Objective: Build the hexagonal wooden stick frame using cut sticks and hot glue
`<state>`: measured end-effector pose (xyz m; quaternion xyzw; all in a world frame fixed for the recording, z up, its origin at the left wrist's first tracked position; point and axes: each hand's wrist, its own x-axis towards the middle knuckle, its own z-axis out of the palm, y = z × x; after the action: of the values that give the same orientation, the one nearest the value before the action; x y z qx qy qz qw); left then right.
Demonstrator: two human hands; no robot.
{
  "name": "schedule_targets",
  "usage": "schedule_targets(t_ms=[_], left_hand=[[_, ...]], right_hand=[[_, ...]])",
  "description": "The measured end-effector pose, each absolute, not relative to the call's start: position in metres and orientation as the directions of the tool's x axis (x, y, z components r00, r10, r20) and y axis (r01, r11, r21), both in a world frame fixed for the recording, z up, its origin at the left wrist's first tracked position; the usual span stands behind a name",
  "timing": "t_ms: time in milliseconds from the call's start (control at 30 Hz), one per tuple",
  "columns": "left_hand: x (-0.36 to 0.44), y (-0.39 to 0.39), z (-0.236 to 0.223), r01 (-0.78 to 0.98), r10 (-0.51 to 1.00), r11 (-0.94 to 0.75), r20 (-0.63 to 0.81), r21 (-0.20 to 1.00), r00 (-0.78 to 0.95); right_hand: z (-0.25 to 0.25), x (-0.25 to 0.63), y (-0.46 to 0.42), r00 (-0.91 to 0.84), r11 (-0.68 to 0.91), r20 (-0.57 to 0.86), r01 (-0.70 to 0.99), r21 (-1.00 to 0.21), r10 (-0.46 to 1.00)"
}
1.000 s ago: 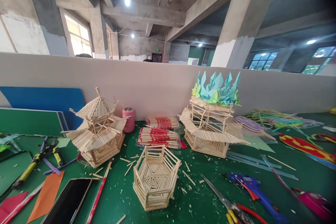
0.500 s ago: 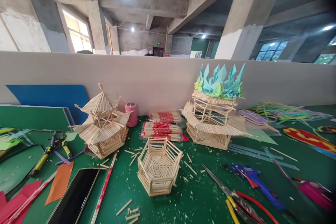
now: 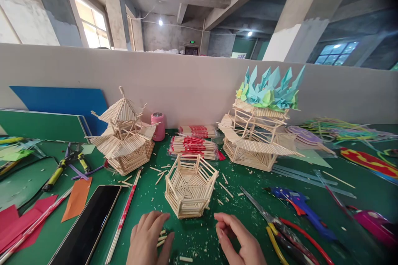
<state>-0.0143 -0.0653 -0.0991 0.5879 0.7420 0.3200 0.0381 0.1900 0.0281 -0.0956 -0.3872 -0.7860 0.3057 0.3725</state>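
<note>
A hexagonal basket-like frame of wooden sticks (image 3: pixel 190 188) stands on the green table, its open top facing up. My left hand (image 3: pixel 149 238) is just in front of it on the left, fingers bent and apart, over several short cut stick pieces (image 3: pixel 161 239). On the right, my right hand (image 3: pixel 236 238) is held with thumb and fingers apart, and nothing is in it. Neither hand touches the frame. Behind it lie plastic-wrapped bundles of sticks (image 3: pixel 193 147) with red bands.
A stick pagoda (image 3: pixel 124 136) stands back left, and a stick pavilion (image 3: pixel 255 140) topped with blue paper back right. A phone (image 3: pixel 88 223) lies left. Pliers (image 3: pixel 289 236), pointed scissors (image 3: pixel 256 205) and a blue glue gun (image 3: pixel 301 205) lie right. A pink canister (image 3: pixel 158 126) stands behind.
Both hands have come into view from the bottom edge, one on each side in front of the stick frame. The camera has tilted slightly downward. The stick frame stays put.
</note>
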Motion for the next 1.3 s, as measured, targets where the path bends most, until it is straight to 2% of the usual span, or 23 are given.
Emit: schedule_targets(t_ms=[167, 333, 467, 600, 733, 867, 967, 1167, 1300], left_hand=[[-0.012, -0.031, -0.093, 0.86, 0.955, 0.218, 0.079, 0.462, -0.285], [-0.014, -0.018, -0.098, 0.852, 0.966, 0.216, 0.019, 0.476, -0.256], [-0.015, -0.018, -0.101, 0.847, 0.969, 0.204, 0.019, 0.492, -0.245], [-0.018, -0.021, -0.103, 0.847, 0.969, 0.197, 0.031, 0.494, -0.244], [-0.024, -0.033, -0.106, 0.855, 0.966, 0.19, 0.065, 0.482, -0.251], [-0.032, -0.056, -0.11, 0.916, 0.928, 0.188, 0.242, 0.354, -0.284], [-0.042, -0.072, -0.108, 0.949, 0.922, 0.175, 0.296, 0.261, -0.252], [-0.071, -0.095, -0.102, 0.971, 0.95, 0.16, 0.239, 0.18, -0.201], [-0.076, -0.102, -0.099, 0.967, 0.951, 0.206, 0.203, 0.15, -0.234]], right_hand=[[-0.095, 0.183, 0.038, -0.371, 0.533, 0.391, 0.468, -0.705, 0.842], [-0.099, 0.178, 0.042, -0.361, 0.479, 0.327, 0.511, -0.713, 0.873], [-0.105, 0.176, 0.04, -0.308, 0.415, 0.289, 0.519, -0.748, 0.906], [-0.11, 0.176, 0.037, -0.365, 0.413, 0.243, 0.521, -0.747, 0.899], [-0.114, 0.176, 0.034, -0.387, 0.44, 0.256, 0.526, -0.728, 0.886], [-0.114, 0.177, 0.032, -0.456, 0.469, 0.23, 0.528, -0.708, 0.86], [-0.112, 0.178, 0.03, -0.5, 0.478, 0.195, 0.535, -0.697, 0.844], [-0.111, 0.179, 0.025, -0.526, 0.499, 0.183, 0.558, -0.663, 0.831], [-0.112, 0.179, 0.022, -0.532, 0.53, 0.21, 0.57, -0.627, 0.82]])
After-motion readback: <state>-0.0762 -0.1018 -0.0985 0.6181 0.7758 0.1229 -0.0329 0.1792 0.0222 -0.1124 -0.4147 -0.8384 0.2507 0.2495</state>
